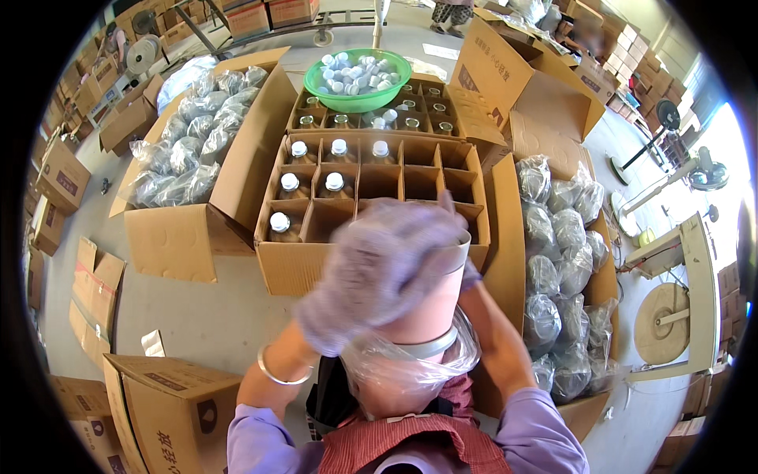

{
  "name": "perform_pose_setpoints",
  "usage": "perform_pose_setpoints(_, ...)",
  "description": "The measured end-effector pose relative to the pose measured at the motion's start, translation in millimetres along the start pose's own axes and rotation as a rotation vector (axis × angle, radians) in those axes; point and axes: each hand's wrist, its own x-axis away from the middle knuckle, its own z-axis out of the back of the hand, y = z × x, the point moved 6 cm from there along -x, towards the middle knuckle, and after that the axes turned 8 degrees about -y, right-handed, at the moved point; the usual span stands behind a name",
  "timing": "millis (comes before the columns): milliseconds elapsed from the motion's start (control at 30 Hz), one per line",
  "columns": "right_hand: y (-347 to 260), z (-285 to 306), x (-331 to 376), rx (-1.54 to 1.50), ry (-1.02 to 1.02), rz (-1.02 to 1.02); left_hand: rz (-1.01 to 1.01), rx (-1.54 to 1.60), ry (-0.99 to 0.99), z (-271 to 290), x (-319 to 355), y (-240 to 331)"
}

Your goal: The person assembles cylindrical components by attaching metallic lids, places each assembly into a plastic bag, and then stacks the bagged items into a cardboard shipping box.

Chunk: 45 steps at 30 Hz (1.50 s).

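Observation:
In front of my chest stands a stack of pink containers (426,304) with grey rims, a clear plastic bag (367,367) bunched around its lower part. My left hand (379,265), in a lavender knit glove and blurred by motion, wraps over the upper container's left side and rim. My gloved right hand (470,274) holds the right side; most of its fingers are hidden behind the container. Just beyond is a divided carton (288,268), some compartments holding brown bottles with white caps (335,183).
A green basin (354,103) of white caps sits on a farther carton of bottles (412,124). Open cartons of plastic-wrapped items flank me, left (237,170) and right (509,292). A closed carton (178,403) stands near left. Pedestal fans (667,114) are at right.

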Motion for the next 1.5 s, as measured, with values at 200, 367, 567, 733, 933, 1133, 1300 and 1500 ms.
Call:
perform_pose_setpoints(200,-31.8,-20.1,38.9,1.246,0.09,0.11,0.012,0.702,0.218,-14.5,73.2,-78.1)
perform_pose_setpoints(367,-29.5,17.6,12.8,0.447,0.216,-0.021,-0.013,0.541,0.051,-3.1,39.3,-61.3)
perform_pose_setpoints(567,-1.1,19.2,19.0,0.209,0.099,-0.029,-0.066,0.328,0.022,-1.0,46.2,-46.5)
perform_pose_setpoints(733,-17.2,14.1,9.4,0.578,0.057,0.016,-0.058,0.644,0.107,-0.7,51.2,-65.4)
perform_pose_setpoints(933,24.7,2.7,-29.5,-0.113,-0.278,0.216,0.047,-0.21,-0.189,-17.6,-3.8,16.8)
perform_pose_setpoints(1133,-11.7,16.6,13.2,0.437,-0.005,0.083,-0.088,0.42,-0.057,-2.0,48.5,-53.8)
perform_pose_setpoints(1300,-34.3,-42.0,38.0,1.142,0.29,0.083,-0.123,0.973,0.184,-31.3,72.9,-91.1)
perform_pose_setpoints(1500,-16.2,16.0,-3.3,0.292,0.014,0.091,0.074,0.302,-0.009,10.3,15.0,-19.0)
